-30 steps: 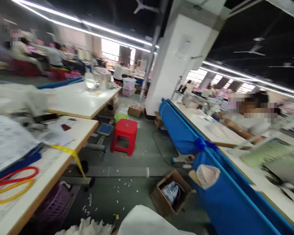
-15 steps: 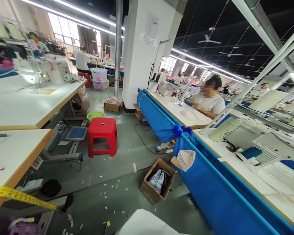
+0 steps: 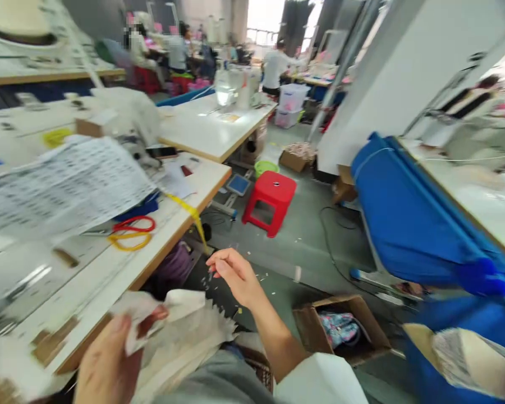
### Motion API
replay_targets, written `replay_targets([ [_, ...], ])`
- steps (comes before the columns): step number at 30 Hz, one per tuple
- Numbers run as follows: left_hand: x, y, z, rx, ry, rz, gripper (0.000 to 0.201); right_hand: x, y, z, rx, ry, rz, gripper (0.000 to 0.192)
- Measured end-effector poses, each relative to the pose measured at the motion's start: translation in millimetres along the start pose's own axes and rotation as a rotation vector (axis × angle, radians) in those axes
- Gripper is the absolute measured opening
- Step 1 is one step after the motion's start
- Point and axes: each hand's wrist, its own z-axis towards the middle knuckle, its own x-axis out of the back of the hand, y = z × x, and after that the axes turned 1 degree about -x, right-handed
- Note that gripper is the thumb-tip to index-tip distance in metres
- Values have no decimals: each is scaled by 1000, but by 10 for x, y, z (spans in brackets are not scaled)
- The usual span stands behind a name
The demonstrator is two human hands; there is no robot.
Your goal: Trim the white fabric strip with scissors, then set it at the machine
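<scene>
Left hand (image 3: 105,359) grips white cloth (image 3: 180,331) at 7 o'clock, beside the desk (image 3: 122,264). Right hand (image 3: 235,275) empty, fingers loosely curled, above the floor.

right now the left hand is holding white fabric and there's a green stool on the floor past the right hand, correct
Not quite: the stool is red, not green, as the head view shows. The rest holds: the left hand holds white fabric, and the stool stands on the floor beyond the right hand.
</scene>
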Motion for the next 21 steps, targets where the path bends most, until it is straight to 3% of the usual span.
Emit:
replay_targets([
  [4, 168, 27, -43, -71, -76, -108, 37, -311, 301, -211, -121, -185, -202, 33],
  [8, 267, -19, -122, -24, -93, -146, 41, -572, 481, -325, -80, -305, -377, 74],
  [9, 303, -30, -152, -20, -54, -131, 40, -622, 510, -322, -62, -357, -387, 71],
  [12, 421, -32, -218, -91, 172, -11, 34, -734, 557, -289, -7, -435, -373, 23],
  [14, 479, -10, -226, -102, 227, 20, 34, -788, 554, -277, 6, -426, -358, 27],
  [18, 487, -53, -202, -22, 52, -86, 41, -889, 520, -299, 96, -396, -273, 33],
  [20, 502, -165, -220, -13, 67, -18, 50, -870, 514, -281, 79, -275, -144, 34],
  [21, 540, -236, -247, 16, 77, 43, 54, -807, 512, -247, 39, -156, -55, 33],
])
